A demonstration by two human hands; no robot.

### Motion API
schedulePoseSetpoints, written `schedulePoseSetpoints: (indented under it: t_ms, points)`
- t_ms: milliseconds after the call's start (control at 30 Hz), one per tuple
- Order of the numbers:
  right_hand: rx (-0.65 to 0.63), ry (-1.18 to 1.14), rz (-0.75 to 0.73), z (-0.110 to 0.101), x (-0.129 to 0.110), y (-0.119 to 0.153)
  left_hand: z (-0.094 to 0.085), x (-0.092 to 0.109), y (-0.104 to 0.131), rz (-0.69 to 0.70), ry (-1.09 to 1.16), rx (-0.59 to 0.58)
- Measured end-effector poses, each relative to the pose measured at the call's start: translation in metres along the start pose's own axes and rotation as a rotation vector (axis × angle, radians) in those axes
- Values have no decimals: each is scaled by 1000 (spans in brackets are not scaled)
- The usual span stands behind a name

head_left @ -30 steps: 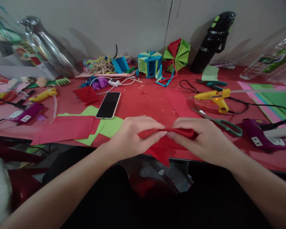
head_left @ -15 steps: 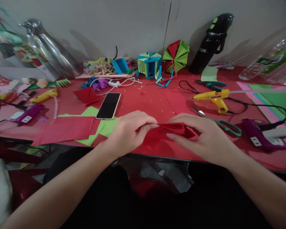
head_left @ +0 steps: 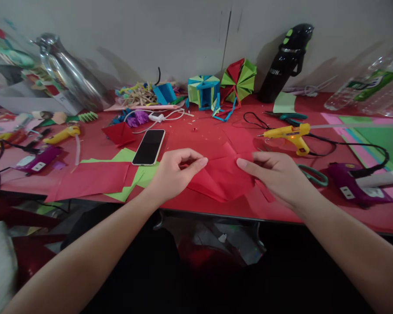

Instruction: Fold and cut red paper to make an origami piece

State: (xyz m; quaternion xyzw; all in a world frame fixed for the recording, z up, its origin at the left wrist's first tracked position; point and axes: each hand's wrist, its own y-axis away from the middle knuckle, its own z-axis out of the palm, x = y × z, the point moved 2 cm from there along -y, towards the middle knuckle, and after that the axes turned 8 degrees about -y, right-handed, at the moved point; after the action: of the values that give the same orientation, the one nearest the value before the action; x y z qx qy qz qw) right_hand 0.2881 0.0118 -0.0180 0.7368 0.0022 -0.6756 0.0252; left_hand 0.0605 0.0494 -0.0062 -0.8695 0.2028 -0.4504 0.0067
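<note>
While the left hand point(head_left: 180, 172) pinched the left edge of the folded red paper point(head_left: 224, 179) between thumb and fingers, the right hand point(head_left: 277, 176) held its upper right part, the thumb lying on the near face and the other fingers partly hidden behind it. Both grips were narrow, closed on thin layers. The paper was in the center of the frame, slightly below the middle, spread between the hands over the near edge of the red table point(head_left: 186, 141).

Left of the left hand lay a black-screened phone point(head_left: 149, 147), and green sheets point(head_left: 123, 156) showed around and under red sheets point(head_left: 93, 178) at center left. A small red folded piece point(head_left: 119, 133) sat just beyond them.

To the right, a yellow glue gun point(head_left: 293, 134) with a small orange light lay on its side, its nozzle pointing left. Nearer, the green handle of the scissors point(head_left: 314, 175) showed beside the right hand, which hid part of them. A purple power strip point(head_left: 356, 187) rested farther right.

Along the wall, at upper center, stood a blue and pale green paper model point(head_left: 203, 91) and a red and green pleated wheel point(head_left: 239, 80). A black bottle point(head_left: 283, 65) was at upper right, a metal jug point(head_left: 74, 72) at upper left.
</note>
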Motion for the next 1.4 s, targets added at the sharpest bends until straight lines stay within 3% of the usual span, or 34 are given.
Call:
schedulePoseSetpoints:
  t_ms: [200,400,633,833,1033,1200,1400]
  points:
    - [113,117,-7,-3,3,-5,2,-5,-3,-105,20,-83]
    - [-78,31,95,-4,9,-6,-5,-5,-4,-61,-8,-2]
    - [30,18,98,-8,10,-10,-7,-7,-7,-66,-25,23]
    - [-33,-131,40,-11,16,-14,-8,-12,-9,-53,15,71]
    - [123,-188,-68,-11,15,-16,-7,-18,-11,-83,119,84]
    - [225,-334,-97,-3,14,-16,10,-29,-11,-222,349,148]
    - [368,-260,-230,-4,15,-14,24,-27,-9,-363,513,141]
